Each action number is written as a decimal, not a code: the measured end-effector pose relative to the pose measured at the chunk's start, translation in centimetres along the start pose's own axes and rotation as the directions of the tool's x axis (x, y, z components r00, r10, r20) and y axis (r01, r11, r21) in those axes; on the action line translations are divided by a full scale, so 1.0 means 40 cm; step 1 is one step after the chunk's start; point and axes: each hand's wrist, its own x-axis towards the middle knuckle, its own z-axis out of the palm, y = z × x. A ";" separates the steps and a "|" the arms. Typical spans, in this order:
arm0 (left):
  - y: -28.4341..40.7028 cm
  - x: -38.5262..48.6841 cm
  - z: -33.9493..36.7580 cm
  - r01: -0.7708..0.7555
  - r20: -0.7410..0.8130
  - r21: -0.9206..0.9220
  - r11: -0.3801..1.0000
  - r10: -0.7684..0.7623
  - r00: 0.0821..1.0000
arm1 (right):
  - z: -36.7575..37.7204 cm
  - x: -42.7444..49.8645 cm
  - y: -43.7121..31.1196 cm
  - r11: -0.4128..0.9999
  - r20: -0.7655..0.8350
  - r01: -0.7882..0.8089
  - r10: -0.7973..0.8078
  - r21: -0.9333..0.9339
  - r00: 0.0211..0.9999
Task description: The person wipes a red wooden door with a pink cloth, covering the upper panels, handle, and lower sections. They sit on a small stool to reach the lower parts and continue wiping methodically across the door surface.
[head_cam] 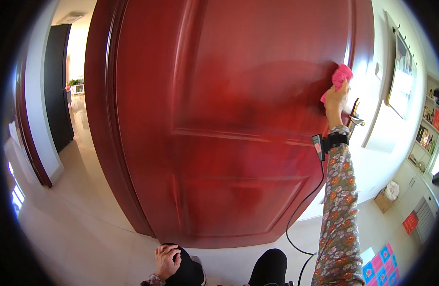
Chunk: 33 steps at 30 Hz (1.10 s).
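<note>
A red paneled door (241, 107) fills the middle of the view. My right hand (335, 98) holds a bunched pink cloth (342, 75) against the door near its right edge, above and left of the metal door handle (356, 120). A black strap with a small cabled device (318, 147) is around my right wrist, over a floral sleeve. Low in the view, my left hand (166, 260) rests on my black-clad knee (185, 270) with its fingers loosely apart, holding nothing.
To the left, a dark tall panel (57, 85) stands beside a passage with a tiled floor (87, 193). At right are a wall-hung frame (401, 77), shelves with bottles (428, 116), a cardboard box (384, 201) and a pink and blue patterned mat (382, 266). A black cable (289, 221) hangs beside my right arm.
</note>
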 end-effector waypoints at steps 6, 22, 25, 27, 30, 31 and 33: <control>0.011 0.009 -0.023 -0.011 0.005 -0.010 1.000 0.011 1.000 | 0.077 -0.006 -0.180 0.950 -0.050 0.312 -0.310 0.028 0.949; 0.006 -0.006 -0.033 0.024 -0.012 -0.004 1.000 -0.025 1.000 | 0.071 -0.400 -0.535 0.379 0.041 0.820 -0.915 0.428 0.402; -0.003 -0.007 -0.031 0.024 -0.017 -0.017 1.000 -0.025 1.000 | 0.106 -0.201 -0.444 0.611 -0.037 0.759 -0.773 0.224 0.633; -0.010 -0.010 -0.030 0.027 -0.036 -0.051 0.998 -0.029 0.999 | 0.092 -0.083 -0.369 0.784 -0.102 0.597 -0.588 0.170 0.802; -0.019 -0.012 -0.028 0.018 -0.051 -0.067 0.998 -0.022 0.998 | 0.060 0.035 -0.292 0.984 -0.043 0.173 -0.171 0.031 0.984; -0.020 -0.012 -0.028 0.015 -0.057 -0.068 0.998 -0.019 0.998 | 0.060 0.055 -0.289 0.986 0.035 0.100 -0.105 0.130 0.994; -0.019 -0.009 -0.028 0.003 -0.065 -0.065 0.998 -0.008 0.998 | 0.072 0.065 -0.320 0.981 0.058 0.102 -0.113 0.166 0.992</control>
